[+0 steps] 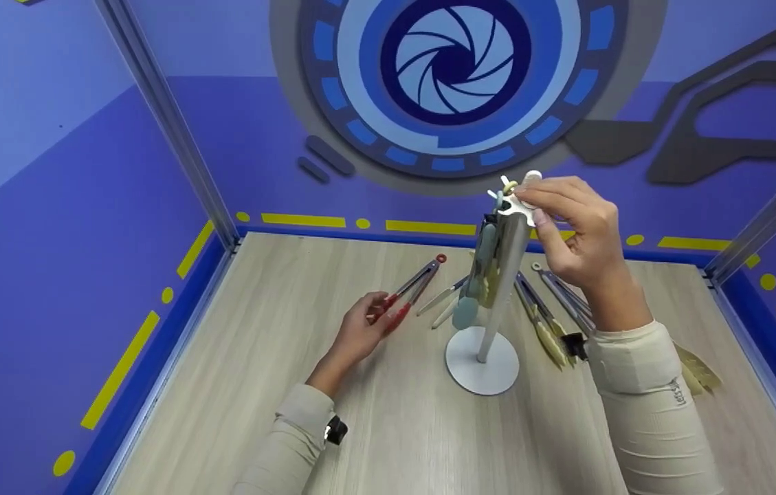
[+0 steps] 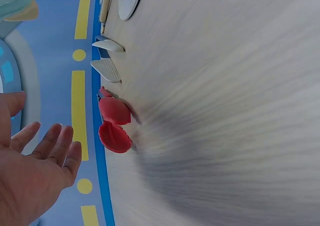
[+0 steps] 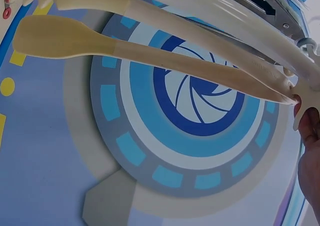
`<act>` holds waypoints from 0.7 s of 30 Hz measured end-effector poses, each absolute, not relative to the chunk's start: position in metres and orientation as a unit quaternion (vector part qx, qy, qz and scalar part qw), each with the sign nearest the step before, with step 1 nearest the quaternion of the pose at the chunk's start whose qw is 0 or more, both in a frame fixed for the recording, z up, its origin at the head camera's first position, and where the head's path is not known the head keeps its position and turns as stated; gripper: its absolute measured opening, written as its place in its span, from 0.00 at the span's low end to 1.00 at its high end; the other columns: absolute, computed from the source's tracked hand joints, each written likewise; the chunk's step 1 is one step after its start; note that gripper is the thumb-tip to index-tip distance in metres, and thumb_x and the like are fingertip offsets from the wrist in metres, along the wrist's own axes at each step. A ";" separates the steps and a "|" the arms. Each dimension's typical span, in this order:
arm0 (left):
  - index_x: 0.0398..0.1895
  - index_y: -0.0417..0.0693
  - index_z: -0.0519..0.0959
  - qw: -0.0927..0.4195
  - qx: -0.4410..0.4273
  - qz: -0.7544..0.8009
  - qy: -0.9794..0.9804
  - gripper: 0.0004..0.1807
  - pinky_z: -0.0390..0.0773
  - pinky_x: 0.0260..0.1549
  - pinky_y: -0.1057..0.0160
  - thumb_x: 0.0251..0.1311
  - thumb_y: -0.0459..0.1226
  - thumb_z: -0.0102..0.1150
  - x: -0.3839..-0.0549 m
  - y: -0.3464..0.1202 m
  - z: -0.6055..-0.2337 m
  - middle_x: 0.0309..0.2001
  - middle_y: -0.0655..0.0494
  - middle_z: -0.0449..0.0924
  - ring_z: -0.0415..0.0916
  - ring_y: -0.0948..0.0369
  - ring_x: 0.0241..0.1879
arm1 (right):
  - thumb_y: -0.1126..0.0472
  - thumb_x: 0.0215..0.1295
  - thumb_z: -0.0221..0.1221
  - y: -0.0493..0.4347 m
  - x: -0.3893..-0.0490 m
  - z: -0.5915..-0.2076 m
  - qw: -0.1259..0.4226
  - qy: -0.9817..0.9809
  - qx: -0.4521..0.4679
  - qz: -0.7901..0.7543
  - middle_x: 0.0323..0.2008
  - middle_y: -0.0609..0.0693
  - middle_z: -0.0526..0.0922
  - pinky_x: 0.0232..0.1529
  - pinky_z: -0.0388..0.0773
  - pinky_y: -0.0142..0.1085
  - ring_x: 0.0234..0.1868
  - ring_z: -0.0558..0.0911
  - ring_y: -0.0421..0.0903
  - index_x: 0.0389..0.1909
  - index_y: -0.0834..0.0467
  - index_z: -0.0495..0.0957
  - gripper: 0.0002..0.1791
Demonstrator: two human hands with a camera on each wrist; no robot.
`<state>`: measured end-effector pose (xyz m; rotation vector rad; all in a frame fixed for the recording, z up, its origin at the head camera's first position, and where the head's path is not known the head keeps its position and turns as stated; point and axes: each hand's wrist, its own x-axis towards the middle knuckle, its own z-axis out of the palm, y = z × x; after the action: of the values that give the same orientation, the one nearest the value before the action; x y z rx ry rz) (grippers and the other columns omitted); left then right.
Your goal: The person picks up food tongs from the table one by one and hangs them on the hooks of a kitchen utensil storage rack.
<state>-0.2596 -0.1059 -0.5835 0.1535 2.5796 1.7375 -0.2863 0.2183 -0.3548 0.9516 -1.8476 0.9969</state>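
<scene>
In the head view a white stand with a round base (image 1: 467, 368) and a slim pole (image 1: 513, 251) rises from the table. My right hand (image 1: 583, 230) pinches the white hooked top (image 1: 517, 206) with thumb and fingers. Teal-tipped tongs (image 1: 465, 313) hang from the hooks, and a beige-tipped pair (image 3: 65, 36) hangs beside the pole in the right wrist view. My left hand (image 1: 362, 330), fingers spread and relaxed, hovers near red tongs (image 1: 398, 318). Seen from the left wrist, those tongs (image 2: 115, 111) lie apart from the fingers.
Tongs with pale tips (image 1: 439, 299) lie behind the stand. To its right are yellow-tipped tongs (image 1: 549, 344) and another pair with a pale ring (image 1: 537, 267), partly hidden by the right arm. Printed blue walls (image 1: 243, 137) and metal posts (image 1: 174, 137) enclose the table.
</scene>
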 end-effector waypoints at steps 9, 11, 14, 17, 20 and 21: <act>0.77 0.46 0.69 0.017 0.047 0.561 0.826 0.28 0.79 0.68 0.43 0.79 0.44 0.57 -0.261 -0.108 -0.585 0.71 0.38 0.76 0.78 0.47 0.67 | 0.69 0.61 0.65 0.217 -0.287 -0.355 0.424 -0.734 0.370 0.380 0.45 0.57 0.94 0.65 0.75 0.32 0.50 0.89 0.58 0.46 0.59 0.92 0.14; 0.77 0.47 0.69 0.018 0.047 0.563 0.825 0.28 0.79 0.68 0.42 0.79 0.44 0.57 -0.261 -0.108 -0.584 0.71 0.38 0.76 0.78 0.46 0.67 | 0.67 0.61 0.65 0.215 -0.286 -0.354 0.429 -0.735 0.366 0.377 0.45 0.57 0.94 0.62 0.74 0.31 0.50 0.89 0.58 0.46 0.59 0.92 0.14; 0.76 0.43 0.70 0.007 0.057 0.564 0.824 0.27 0.79 0.68 0.42 0.79 0.41 0.57 -0.263 -0.108 -0.586 0.69 0.37 0.77 0.77 0.44 0.68 | 0.65 0.61 0.66 0.214 -0.286 -0.354 0.437 -0.735 0.358 0.374 0.45 0.56 0.94 0.56 0.69 0.31 0.47 0.88 0.58 0.46 0.58 0.93 0.14; 0.74 0.42 0.71 -0.004 0.064 0.561 0.826 0.25 0.79 0.67 0.42 0.79 0.40 0.57 -0.264 -0.107 -0.587 0.67 0.36 0.78 0.78 0.44 0.67 | 0.62 0.61 0.66 0.212 -0.286 -0.354 0.444 -0.734 0.352 0.375 0.45 0.56 0.94 0.50 0.63 0.32 0.44 0.86 0.58 0.45 0.57 0.93 0.14; 0.73 0.42 0.72 -0.006 0.070 0.557 0.828 0.24 0.79 0.67 0.42 0.79 0.40 0.56 -0.263 -0.105 -0.591 0.65 0.38 0.80 0.78 0.44 0.65 | 0.62 0.61 0.66 0.211 -0.286 -0.354 0.445 -0.734 0.350 0.375 0.45 0.56 0.94 0.50 0.63 0.33 0.41 0.84 0.57 0.45 0.57 0.93 0.13; 0.73 0.41 0.72 -0.005 0.072 0.557 0.827 0.24 0.78 0.67 0.42 0.79 0.40 0.56 -0.262 -0.104 -0.592 0.65 0.38 0.80 0.78 0.44 0.65 | 0.61 0.61 0.66 0.210 -0.286 -0.354 0.444 -0.734 0.350 0.376 0.45 0.56 0.94 0.50 0.63 0.32 0.41 0.84 0.57 0.45 0.57 0.93 0.13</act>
<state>-0.2618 -0.1040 -0.5924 0.2271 2.6084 1.7555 -0.2859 0.2102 -0.3541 0.8684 -1.8206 0.9319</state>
